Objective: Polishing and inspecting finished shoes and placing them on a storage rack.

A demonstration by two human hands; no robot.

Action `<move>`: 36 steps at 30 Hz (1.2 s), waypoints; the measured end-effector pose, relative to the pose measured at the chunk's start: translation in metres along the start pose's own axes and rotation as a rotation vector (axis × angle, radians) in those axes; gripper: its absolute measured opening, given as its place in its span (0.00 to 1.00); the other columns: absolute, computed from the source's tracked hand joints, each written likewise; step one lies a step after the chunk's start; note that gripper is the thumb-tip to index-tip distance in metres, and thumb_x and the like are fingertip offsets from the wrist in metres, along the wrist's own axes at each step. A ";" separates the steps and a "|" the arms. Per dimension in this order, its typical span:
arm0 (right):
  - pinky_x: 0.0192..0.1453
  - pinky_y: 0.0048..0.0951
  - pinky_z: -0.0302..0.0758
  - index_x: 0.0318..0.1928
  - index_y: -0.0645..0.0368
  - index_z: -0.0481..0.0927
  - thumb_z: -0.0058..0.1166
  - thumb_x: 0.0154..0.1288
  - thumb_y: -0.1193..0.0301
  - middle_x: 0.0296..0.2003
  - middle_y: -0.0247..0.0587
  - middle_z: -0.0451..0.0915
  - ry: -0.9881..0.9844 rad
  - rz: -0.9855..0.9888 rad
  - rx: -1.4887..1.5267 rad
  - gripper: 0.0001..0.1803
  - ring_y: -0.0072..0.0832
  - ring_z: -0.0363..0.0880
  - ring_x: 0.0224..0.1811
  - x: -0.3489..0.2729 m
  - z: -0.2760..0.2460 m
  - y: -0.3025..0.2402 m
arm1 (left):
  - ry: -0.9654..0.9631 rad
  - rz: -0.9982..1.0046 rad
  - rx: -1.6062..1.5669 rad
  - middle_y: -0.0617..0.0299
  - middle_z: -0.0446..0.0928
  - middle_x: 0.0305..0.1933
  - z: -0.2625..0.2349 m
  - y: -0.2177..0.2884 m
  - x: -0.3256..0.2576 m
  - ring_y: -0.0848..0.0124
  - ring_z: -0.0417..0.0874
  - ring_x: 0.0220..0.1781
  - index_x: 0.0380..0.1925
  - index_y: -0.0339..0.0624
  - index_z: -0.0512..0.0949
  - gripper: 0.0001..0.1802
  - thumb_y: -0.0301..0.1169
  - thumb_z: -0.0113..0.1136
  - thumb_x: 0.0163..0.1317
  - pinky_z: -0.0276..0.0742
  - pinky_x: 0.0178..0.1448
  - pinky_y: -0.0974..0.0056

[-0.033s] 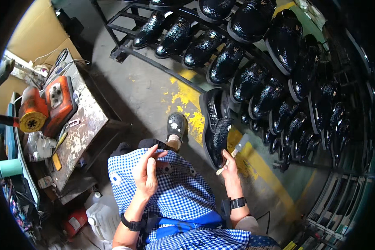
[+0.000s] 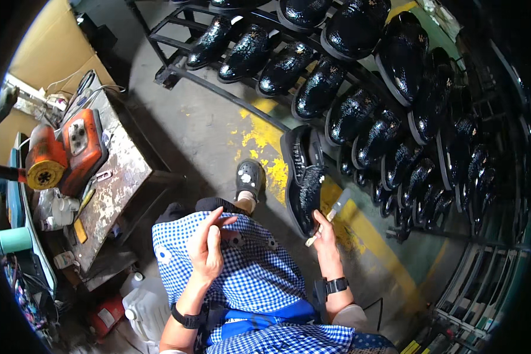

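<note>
A black glossy lace-up shoe (image 2: pixel 305 183) hangs to the right of my knees, toe toward me and heel pointing away. At its toe end my right hand (image 2: pixel 325 237) is closed. The same hand grips a slim brush-like tool (image 2: pixel 337 206) with a pale stem and a grey end; its pale tip sticks out below the toe. Whether my fingers pinch the shoe itself is partly hidden. Over the blue-and-white checked apron (image 2: pixel 253 271) on my lap, my left hand (image 2: pixel 207 245) is raised with fingers stretched out, holding nothing.
A black metal rack (image 2: pixel 218 88) carries rows of glossy black shoes (image 2: pixel 354 112) ahead and right. On the left stands a worn workbench (image 2: pixel 121 171) with an orange machine (image 2: pixel 82 144) and a yellow-handled tool (image 2: pixel 80 230). A white jug (image 2: pixel 147 310) sits below it.
</note>
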State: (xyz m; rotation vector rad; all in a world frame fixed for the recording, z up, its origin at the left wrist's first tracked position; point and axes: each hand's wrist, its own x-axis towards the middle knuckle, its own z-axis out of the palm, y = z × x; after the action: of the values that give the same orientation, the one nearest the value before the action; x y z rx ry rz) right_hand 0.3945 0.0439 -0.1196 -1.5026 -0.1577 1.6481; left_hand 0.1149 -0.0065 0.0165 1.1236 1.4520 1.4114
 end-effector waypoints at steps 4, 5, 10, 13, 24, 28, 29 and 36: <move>0.18 0.13 0.56 0.49 0.63 0.72 0.63 0.49 0.69 0.30 0.28 0.75 0.169 -0.150 -0.124 0.25 0.11 0.67 0.22 0.042 0.010 0.005 | -0.025 0.013 -0.007 0.48 0.78 0.42 0.002 0.002 0.001 0.67 0.82 0.39 0.53 0.31 0.66 0.17 0.27 0.36 0.68 0.79 0.41 0.68; 0.18 0.13 0.56 0.49 0.62 0.73 0.63 0.49 0.70 0.30 0.27 0.75 0.087 -0.206 -0.092 0.25 0.11 0.68 0.24 0.054 0.012 0.005 | -0.017 0.021 0.000 0.48 0.78 0.41 0.002 0.001 0.002 0.68 0.82 0.36 0.52 0.30 0.67 0.17 0.26 0.36 0.67 0.78 0.40 0.69; 0.27 0.22 0.67 0.59 0.64 0.63 0.66 0.46 0.70 0.34 0.32 0.75 0.179 -0.288 0.040 0.39 0.19 0.69 0.23 0.135 0.023 -0.024 | -0.019 0.048 0.026 0.48 0.80 0.36 0.005 0.001 0.006 0.68 0.82 0.30 0.49 0.27 0.68 0.17 0.22 0.35 0.65 0.78 0.36 0.70; 0.19 0.19 0.58 0.59 0.50 0.67 0.64 0.49 0.66 0.29 0.27 0.73 0.126 -0.386 0.181 0.34 0.14 0.57 0.15 0.191 0.025 -0.036 | -0.029 0.058 0.023 0.47 0.80 0.36 0.008 0.001 0.009 0.67 0.83 0.29 0.49 0.26 0.68 0.17 0.22 0.35 0.64 0.79 0.35 0.69; 0.13 0.29 0.58 0.29 0.62 0.72 0.68 0.40 0.48 0.18 0.36 0.69 1.030 -0.303 -0.037 0.30 0.26 0.61 0.12 0.232 -0.042 -0.019 | -0.017 0.060 0.096 0.50 0.81 0.28 0.011 0.007 0.016 0.66 0.83 0.26 0.41 0.26 0.73 0.14 0.24 0.41 0.61 0.79 0.31 0.69; 0.13 0.32 0.56 0.39 0.53 0.67 0.64 0.35 0.38 0.15 0.34 0.60 0.799 -0.040 0.110 0.39 0.29 0.57 0.12 0.244 -0.042 -0.055 | -0.036 0.069 0.122 0.51 0.81 0.26 0.010 0.008 0.019 0.67 0.83 0.25 0.38 0.27 0.75 0.13 0.24 0.42 0.60 0.79 0.30 0.70; 0.14 0.32 0.57 0.41 0.50 0.67 0.62 0.36 0.37 0.15 0.34 0.59 0.706 -0.021 0.167 0.38 0.29 0.56 0.12 0.250 -0.042 -0.060 | -0.040 0.071 0.130 0.52 0.81 0.26 0.010 0.008 0.020 0.67 0.83 0.25 0.38 0.27 0.75 0.13 0.24 0.42 0.60 0.79 0.30 0.70; 0.13 0.21 0.53 0.40 0.51 0.69 0.59 0.46 0.42 0.20 0.30 0.63 0.564 -0.045 0.203 0.31 0.23 0.57 0.12 0.220 -0.047 -0.047 | -0.043 0.055 0.154 0.53 0.81 0.26 0.013 0.012 0.023 0.68 0.83 0.25 0.38 0.27 0.75 0.13 0.21 0.42 0.59 0.78 0.31 0.71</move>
State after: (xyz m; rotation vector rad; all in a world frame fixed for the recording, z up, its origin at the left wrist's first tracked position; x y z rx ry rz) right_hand 0.4831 0.1958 -0.2670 -1.7245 0.2739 1.1114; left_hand 0.1213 0.0187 0.0281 1.2906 1.5306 1.3223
